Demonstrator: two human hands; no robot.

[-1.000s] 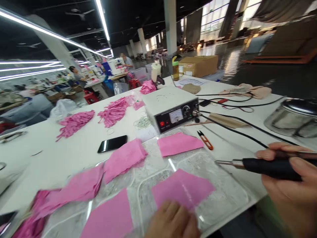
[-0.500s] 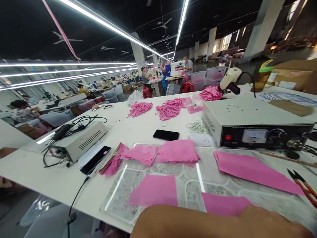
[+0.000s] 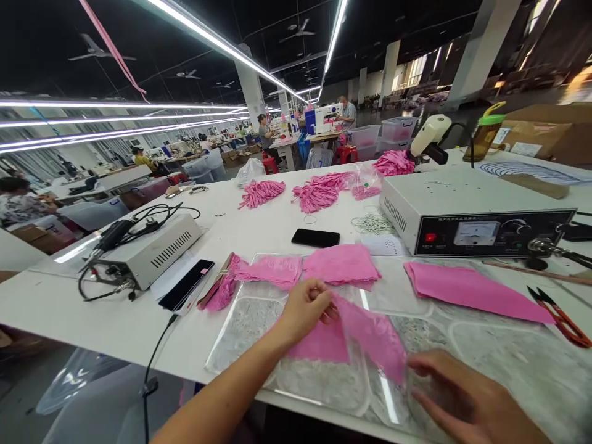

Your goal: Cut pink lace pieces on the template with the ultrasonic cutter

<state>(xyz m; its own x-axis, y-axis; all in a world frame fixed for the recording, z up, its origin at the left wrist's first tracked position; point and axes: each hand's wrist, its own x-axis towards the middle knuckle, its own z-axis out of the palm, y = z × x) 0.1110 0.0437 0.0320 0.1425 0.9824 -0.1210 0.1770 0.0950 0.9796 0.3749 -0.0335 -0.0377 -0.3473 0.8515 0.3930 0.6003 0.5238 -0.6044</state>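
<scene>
My left hand (image 3: 308, 311) is closed in a pinch on the upper left corner of a thin pink fabric piece (image 3: 377, 339). That piece slants down to the right, raised above the clear mat (image 3: 324, 385). At its lower right end is my right hand (image 3: 472, 391), thumb and forefinger apart, the forefinger tip close to the fabric edge; whether it touches cannot be made out. Another pink piece (image 3: 319, 345) lies flat on the mat, partly under my left hand. Behind are two pink fabric stacks, one left (image 3: 272, 269) and one in the middle (image 3: 342, 264).
A larger folded pink cloth (image 3: 472, 293) and orange-handled thread snips (image 3: 559, 314) lie at right. Behind them stands a control box with a dial (image 3: 494, 231). A phone (image 3: 316, 237), elastic bands (image 3: 372, 224) and pink strip bundles (image 3: 319, 192) lie farther back. A second box (image 3: 161, 250) is at left.
Earlier, a forearm and hand crossed the lower right over pink fabric. Now both hands show at the mat, and my left hand has taken hold of a piece and raised it.
</scene>
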